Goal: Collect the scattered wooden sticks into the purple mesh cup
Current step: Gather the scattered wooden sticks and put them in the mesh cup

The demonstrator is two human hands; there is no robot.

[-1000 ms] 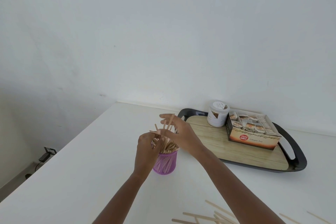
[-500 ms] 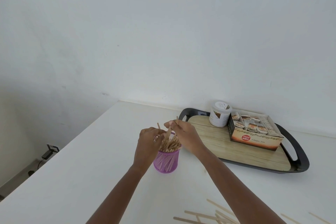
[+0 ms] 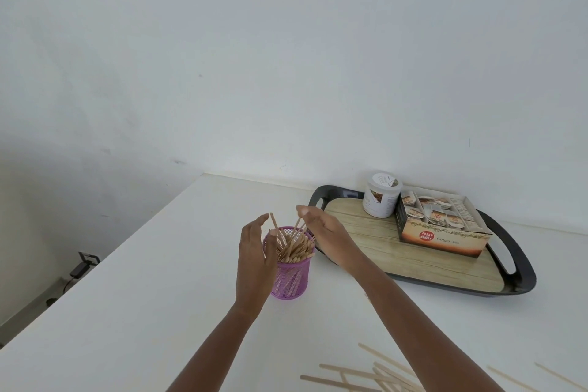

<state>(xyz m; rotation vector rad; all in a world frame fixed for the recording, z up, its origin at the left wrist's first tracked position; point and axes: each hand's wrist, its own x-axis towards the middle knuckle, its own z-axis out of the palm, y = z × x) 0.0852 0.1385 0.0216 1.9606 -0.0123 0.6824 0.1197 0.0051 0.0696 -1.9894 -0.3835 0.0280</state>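
Observation:
The purple mesh cup [image 3: 291,280] stands on the white table, packed with several wooden sticks [image 3: 296,248] whose tops lean out over its rim. My left hand [image 3: 256,251] is open, fingers straight, against the cup's left side. My right hand [image 3: 321,229] hovers open just right of the cup, its fingertips by the tallest sticks, holding nothing. More loose wooden sticks [image 3: 356,377] lie scattered on the table at the bottom edge of the view, partly behind my right forearm.
A black-rimmed tray [image 3: 521,270] with a wood-pattern floor sits right of the cup, carrying a white jar [image 3: 380,196] and an open box of tea sachets [image 3: 442,226]. The table's left edge drops off to the floor, where a wall socket [image 3: 89,258] shows.
Both hands were closed around sticks above the cup, pushing them in. Now the sticks rest in the cup and both hands have opened and drawn apart to its sides.

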